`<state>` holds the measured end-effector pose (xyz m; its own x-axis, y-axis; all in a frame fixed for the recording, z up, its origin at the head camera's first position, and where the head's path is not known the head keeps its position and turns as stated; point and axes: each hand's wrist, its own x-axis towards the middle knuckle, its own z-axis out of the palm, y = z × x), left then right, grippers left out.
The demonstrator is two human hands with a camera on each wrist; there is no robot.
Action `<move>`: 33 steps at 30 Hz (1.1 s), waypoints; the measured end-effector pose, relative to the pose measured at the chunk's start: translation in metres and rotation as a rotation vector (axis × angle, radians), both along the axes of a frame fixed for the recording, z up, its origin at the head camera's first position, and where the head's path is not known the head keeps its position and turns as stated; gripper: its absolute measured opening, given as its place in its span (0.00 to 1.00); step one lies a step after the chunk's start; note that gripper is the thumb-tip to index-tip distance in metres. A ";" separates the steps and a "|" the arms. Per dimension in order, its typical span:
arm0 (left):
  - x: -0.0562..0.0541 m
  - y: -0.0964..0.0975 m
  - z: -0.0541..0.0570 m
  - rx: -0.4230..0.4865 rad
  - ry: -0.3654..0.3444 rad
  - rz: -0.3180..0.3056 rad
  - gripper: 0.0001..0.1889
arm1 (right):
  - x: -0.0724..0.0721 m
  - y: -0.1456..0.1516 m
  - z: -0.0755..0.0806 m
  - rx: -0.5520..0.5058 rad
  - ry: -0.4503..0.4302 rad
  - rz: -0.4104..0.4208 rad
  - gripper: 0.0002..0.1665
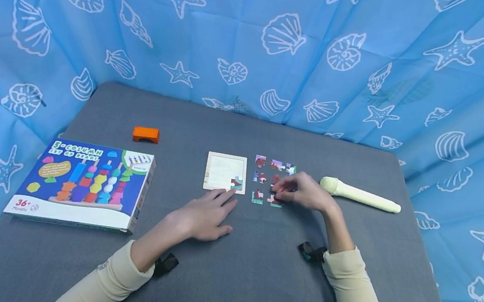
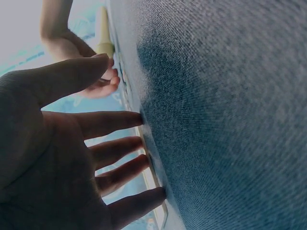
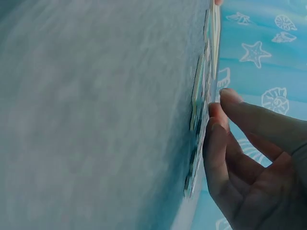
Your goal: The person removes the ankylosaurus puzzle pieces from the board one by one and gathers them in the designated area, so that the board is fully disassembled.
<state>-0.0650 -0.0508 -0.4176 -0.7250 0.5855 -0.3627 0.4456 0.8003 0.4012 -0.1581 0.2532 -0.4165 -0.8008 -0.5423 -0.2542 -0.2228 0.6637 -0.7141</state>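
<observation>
A square puzzle tray (image 1: 207,169) with a pale wooden rim lies mid-table, one joined piece of coloured picture (image 1: 236,183) in its lower right corner. My left hand (image 1: 205,216) has its fingers spread and fairly straight, fingertips at the tray's near edge; the left wrist view shows its palm and thumb with nothing held. To the tray's right lie several jigsaw pieces (image 1: 257,196) in loose rows. Over their right side is my right hand (image 1: 302,192), fingers loosely bent and fingertips right at the pieces. In the right wrist view, no piece shows between thumb and forefinger.
A boxed bead set (image 1: 81,182) lies at the left, with an orange arched block (image 1: 146,134) beyond it. Right of my right hand is a pale toy microphone (image 1: 367,196). A blue shell-print curtain (image 1: 237,36) hangs around the grey table (image 1: 236,280).
</observation>
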 end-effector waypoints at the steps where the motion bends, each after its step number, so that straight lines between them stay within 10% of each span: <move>1: 0.000 0.000 0.000 -0.002 -0.001 0.000 0.37 | 0.000 -0.002 0.001 -0.007 -0.005 -0.002 0.09; 12: -0.001 0.001 0.000 -0.027 -0.015 0.001 0.37 | -0.007 -0.044 -0.002 -0.128 -0.060 0.003 0.14; 33: -0.002 -0.003 -0.002 -0.001 -0.023 -0.025 0.38 | -0.024 -0.101 -0.005 0.018 -0.022 -0.005 0.07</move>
